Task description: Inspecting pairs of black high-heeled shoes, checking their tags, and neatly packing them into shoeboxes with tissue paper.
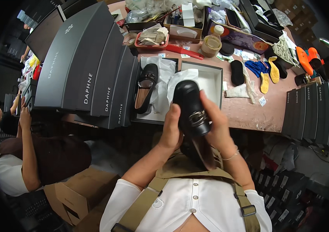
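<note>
Between my two hands a black loafer point(187, 96) with a metal buckle is held up in front of my chest, toe pointing away. My left hand point(171, 127) grips its left side, thumb along the upper. On the other side my right hand point(215, 121) is closed round it, a bracelet on that wrist. Behind it, an open shoebox point(220, 83) lined with white tissue paper point(164, 73) sits at the table's edge. A matching loafer point(146, 89) lies in its left part.
Tall dark grey shoeboxes point(75, 65) stand at left, more point(307, 112) at right. A red brush point(184, 51), a jar of liquid point(211, 44), a tray of sticks point(153, 36) and yellow sponges point(274, 69) lie on the pink table point(249, 116). Another person point(29, 154) works at left.
</note>
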A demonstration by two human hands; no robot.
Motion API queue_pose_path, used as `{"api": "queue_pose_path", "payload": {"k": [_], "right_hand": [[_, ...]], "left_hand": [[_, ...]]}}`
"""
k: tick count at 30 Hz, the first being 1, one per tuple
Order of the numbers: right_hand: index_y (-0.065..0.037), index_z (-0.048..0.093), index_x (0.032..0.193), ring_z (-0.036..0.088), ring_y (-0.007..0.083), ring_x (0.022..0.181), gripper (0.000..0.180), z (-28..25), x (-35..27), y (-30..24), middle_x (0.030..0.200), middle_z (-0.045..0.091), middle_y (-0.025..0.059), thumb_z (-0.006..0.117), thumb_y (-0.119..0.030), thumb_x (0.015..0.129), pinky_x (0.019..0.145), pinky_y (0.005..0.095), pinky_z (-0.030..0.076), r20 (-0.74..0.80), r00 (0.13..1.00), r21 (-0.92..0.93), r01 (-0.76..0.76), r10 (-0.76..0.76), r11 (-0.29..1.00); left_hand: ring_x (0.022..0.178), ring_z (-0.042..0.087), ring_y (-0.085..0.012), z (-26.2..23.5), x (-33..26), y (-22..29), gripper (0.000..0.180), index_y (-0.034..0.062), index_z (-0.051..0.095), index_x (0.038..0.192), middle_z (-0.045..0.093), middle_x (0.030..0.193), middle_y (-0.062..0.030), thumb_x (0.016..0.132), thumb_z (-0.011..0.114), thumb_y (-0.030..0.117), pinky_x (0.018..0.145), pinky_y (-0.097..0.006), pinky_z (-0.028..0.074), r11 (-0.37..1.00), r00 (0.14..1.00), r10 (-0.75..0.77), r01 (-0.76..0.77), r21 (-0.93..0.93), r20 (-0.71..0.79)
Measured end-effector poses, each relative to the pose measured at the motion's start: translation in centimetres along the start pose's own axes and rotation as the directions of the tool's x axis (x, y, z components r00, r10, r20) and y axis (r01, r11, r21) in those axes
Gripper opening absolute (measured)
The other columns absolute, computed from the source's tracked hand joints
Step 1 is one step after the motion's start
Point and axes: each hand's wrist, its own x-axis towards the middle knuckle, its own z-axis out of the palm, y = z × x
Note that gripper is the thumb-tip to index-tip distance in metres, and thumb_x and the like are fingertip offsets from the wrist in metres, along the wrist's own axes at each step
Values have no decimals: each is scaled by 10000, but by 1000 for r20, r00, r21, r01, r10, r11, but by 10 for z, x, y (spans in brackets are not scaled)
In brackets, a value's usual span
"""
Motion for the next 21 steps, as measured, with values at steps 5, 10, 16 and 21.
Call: {"api": "queue_pose_path", "payload": {"k": [5,10,16,21], "right_hand": [[-52,416,1411,587,269,1103,744,-35,36,54,1259,569,186,566,154,712,926,336,468,-85,989,-137,-134,123,982],[49,308,1416,309,427,1355,674,13,21,156,1402,332,367,570,-131,822,1091,400,305,87,904,-266,-383,418,885],[103,200,1433,275,409,1379,781,22,-28,133,1432,309,341,599,-226,848,1125,395,249,186,862,-123,-456,472,881],[109,228,1418,356,425,1312,694,37,-14,137,1387,364,321,476,-106,808,1116,388,270,-8,885,-58,-466,466,883]], "left_hand": [[1284,444,-310,-64,51,71,599,-70,418,1349,451,1384,-220,903,619,276,1058,-379,351,78,867,487,-168,983,110],[1318,409,-291,-186,69,51,707,-80,380,1377,402,1419,-249,872,664,326,1077,-355,323,391,958,128,187,901,-255],[1341,367,-262,-177,73,58,786,-50,210,1458,324,1466,-244,875,658,228,1084,-336,306,702,928,0,264,661,-372],[1066,584,-224,-186,79,54,640,-16,313,1430,566,1224,-198,860,591,69,915,-309,456,643,931,-47,305,702,-362]]}}
